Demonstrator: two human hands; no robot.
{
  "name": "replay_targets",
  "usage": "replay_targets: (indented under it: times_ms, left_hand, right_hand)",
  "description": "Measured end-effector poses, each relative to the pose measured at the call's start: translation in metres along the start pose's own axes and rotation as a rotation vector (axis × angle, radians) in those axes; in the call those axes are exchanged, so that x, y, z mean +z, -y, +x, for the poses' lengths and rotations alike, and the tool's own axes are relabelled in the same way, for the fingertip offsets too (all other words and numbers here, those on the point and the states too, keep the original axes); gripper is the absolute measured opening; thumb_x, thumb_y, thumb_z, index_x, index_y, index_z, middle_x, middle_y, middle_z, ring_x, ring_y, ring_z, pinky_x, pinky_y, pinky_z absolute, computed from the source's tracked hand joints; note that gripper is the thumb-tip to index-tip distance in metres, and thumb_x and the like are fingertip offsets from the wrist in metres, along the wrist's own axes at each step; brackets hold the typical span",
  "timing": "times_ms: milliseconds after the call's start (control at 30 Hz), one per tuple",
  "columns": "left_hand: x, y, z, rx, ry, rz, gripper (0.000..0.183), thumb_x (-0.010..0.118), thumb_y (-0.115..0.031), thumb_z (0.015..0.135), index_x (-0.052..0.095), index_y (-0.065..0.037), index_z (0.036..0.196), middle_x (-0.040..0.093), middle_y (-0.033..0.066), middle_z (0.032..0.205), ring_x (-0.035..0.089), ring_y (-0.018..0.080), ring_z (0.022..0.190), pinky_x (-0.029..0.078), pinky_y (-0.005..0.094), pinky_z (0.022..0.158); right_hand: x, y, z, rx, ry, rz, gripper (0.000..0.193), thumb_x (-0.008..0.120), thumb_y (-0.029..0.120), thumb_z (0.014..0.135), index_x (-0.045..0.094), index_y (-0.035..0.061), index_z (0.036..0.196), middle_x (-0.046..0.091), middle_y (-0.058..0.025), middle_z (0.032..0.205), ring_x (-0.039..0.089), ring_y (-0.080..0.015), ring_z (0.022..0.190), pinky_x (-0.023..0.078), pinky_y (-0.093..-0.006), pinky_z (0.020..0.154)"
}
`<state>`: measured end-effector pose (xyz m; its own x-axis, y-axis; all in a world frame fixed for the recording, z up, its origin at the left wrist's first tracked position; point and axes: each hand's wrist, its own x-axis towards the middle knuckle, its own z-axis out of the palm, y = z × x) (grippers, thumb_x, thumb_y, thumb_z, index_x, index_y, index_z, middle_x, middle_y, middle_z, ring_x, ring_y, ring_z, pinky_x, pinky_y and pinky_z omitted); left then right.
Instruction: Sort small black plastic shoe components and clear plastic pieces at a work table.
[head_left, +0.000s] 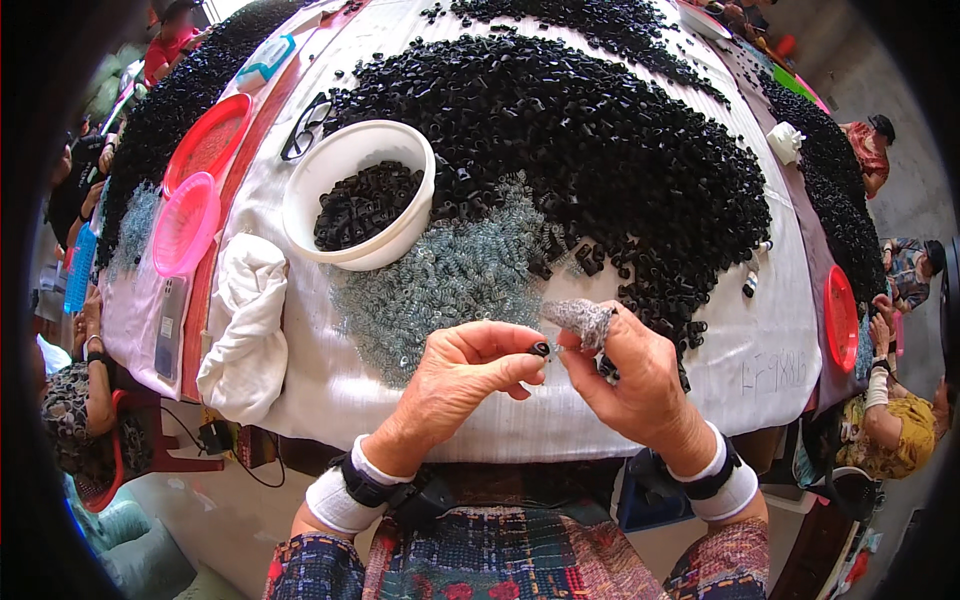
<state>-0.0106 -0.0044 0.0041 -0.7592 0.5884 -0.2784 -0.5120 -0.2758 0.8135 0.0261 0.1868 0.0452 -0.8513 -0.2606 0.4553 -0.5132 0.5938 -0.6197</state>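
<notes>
Left hand (440, 368) first: from where I'm standing, its thumb and fingers pinch a small black part (540, 349) above the near side of the white-covered surface (320, 400). Right hand (640, 372), a grey wrap (590, 325) on one finger, has its fingertips just beside it; I can't tell whether they grip anything. Beyond, pale wire springs (440, 285) lie beside a white tub (385, 246) holding black pieces (365, 205), near a broad black heap (600, 140).
</notes>
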Motion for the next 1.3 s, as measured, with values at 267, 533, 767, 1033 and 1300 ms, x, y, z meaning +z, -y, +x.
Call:
replay_targets:
  times_ms: [267, 533, 767, 1033, 1300]
  left_hand:
    - [0.005, 0.004, -0.005, 0.123, -0.055, 0.298, 0.023, 0.072, -0.006, 0.081, 0.066, 0.000, 0.103, 0.069, 0.0050, 0.088, 0.064, 0.0085, 0.078, 0.053, 0.0220, 0.067]
    - [0.012, 0.007, -0.003, 0.093, -0.023, 0.140, 0.022, 0.071, -0.006, 0.082, 0.066, 0.001, 0.102, 0.069, 0.0064, 0.089, 0.064, 0.0094, 0.079, 0.054, 0.0226, 0.068]
    - [0.006, 0.007, -0.001, 0.085, -0.011, -0.025, 0.022, 0.069, -0.007, 0.085, 0.064, 0.002, 0.104, 0.068, 0.0084, 0.092, 0.066, 0.0133, 0.080, 0.055, 0.0251, 0.067]
    - [-0.003, 0.008, -0.001, 0.046, -0.022, -0.082, 0.021, 0.067, -0.008, 0.086, 0.064, 0.002, 0.104, 0.068, 0.0094, 0.092, 0.066, 0.0151, 0.080, 0.056, 0.0261, 0.065]
    - [0.001, 0.008, 0.000, -0.003, -0.003, -0.044, 0.018, 0.067, -0.004, 0.084, 0.063, 0.001, 0.101, 0.067, 0.0133, 0.092, 0.066, 0.0181, 0.077, 0.056, 0.0277, 0.062]
  right_hand:
    - [0.003, 0.002, -0.003, -0.164, 0.054, -0.110, 0.026, 0.064, -0.008, 0.068, 0.060, -0.0044, 0.094, 0.061, -0.0170, 0.089, 0.062, -0.0305, 0.078, 0.053, -0.0355, 0.064]
    - [0.001, 0.000, -0.013, 0.021, -0.043, 0.021, 0.033, 0.062, -0.011, 0.074, 0.061, -0.0039, 0.106, 0.062, -0.0164, 0.089, 0.063, -0.0290, 0.074, 0.051, -0.0327, 0.061]
    - [-0.014, -0.020, -0.019, 0.165, -0.198, -0.096, 0.025, 0.061, -0.009, 0.078, 0.061, -0.0037, 0.102, 0.061, -0.0149, 0.082, 0.061, -0.0293, 0.070, 0.050, -0.0337, 0.061]
    - [-0.022, -0.047, -0.048, 0.230, -0.063, -0.291, 0.019, 0.058, -0.010, 0.079, 0.060, -0.0021, 0.097, 0.063, -0.0114, 0.083, 0.063, -0.0187, 0.070, 0.051, -0.0271, 0.060]
    - [-0.005, -0.047, -0.057, 0.201, 0.084, -0.168, 0.015, 0.060, -0.006, 0.076, 0.054, -0.0022, 0.089, 0.056, -0.0171, 0.080, 0.056, -0.0341, 0.076, 0.048, -0.0393, 0.066]
